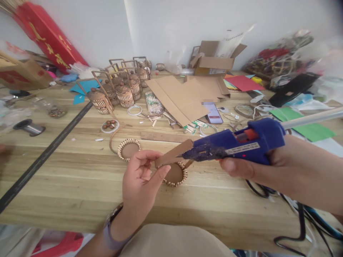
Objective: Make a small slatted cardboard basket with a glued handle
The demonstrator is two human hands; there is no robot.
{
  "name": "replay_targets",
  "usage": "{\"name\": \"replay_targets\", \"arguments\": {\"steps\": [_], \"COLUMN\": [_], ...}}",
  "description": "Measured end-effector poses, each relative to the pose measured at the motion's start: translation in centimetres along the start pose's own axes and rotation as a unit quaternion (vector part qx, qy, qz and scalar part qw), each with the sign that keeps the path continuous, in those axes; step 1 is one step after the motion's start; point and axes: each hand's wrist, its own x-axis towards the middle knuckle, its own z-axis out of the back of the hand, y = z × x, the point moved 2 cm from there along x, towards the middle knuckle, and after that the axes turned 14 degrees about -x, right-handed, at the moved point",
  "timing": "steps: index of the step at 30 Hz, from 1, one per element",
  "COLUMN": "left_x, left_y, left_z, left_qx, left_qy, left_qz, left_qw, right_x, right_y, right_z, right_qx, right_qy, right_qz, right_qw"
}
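My left hand [143,178] pinches one end of a bent brown cardboard strip [175,152] between thumb and fingers. My right hand [262,175] is wrapped round a blue glue gun [222,144], with a clear glue stick [313,118] poking out of its back. The gun's nozzle is at the strip's far end; whether it touches cannot be seen. Below the strip lies a round beaded ring with a brown base [175,175], partly hidden by my left hand. Left of it rests a second such ring [129,149], with a thin curved strip [114,137] beside it.
Several small lidded baskets with handles [124,95] stand at the back left. Flat cardboard sheets [179,98], a phone [213,113] and an open box [214,64] lie behind the hands. A dark bar [48,153] crosses the left side; black cables [301,221] hang at right.
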Motion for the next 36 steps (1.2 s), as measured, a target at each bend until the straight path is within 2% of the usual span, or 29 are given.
{"name": "replay_targets", "arguments": {"steps": [7, 14, 27, 36], "left_x": [-0.01, -0.16, -0.06, -0.05], "left_y": [-0.04, -0.21, -0.26, -0.18], "left_z": [-0.1, -0.32, -0.34, -0.27], "left_qx": [-0.006, 0.005, 0.012, 0.017], "left_qy": [0.004, -0.006, -0.016, -0.015], "left_qz": [-0.015, -0.012, 0.001, -0.001], "left_qw": [1.0, 1.0, 1.0, 1.0], "right_x": [0.43, 0.82, 0.63, 0.59], "right_y": [0.1, 0.6, 0.47, 0.4], "right_z": [-0.24, -0.29, -0.54, -0.62], "right_qx": [0.03, 0.027, 0.021, 0.011], "right_qy": [0.045, 0.036, 0.075, 0.061], "right_qz": [0.018, 0.028, 0.012, 0.011], "right_qw": [0.998, 0.999, 0.997, 0.998]}}
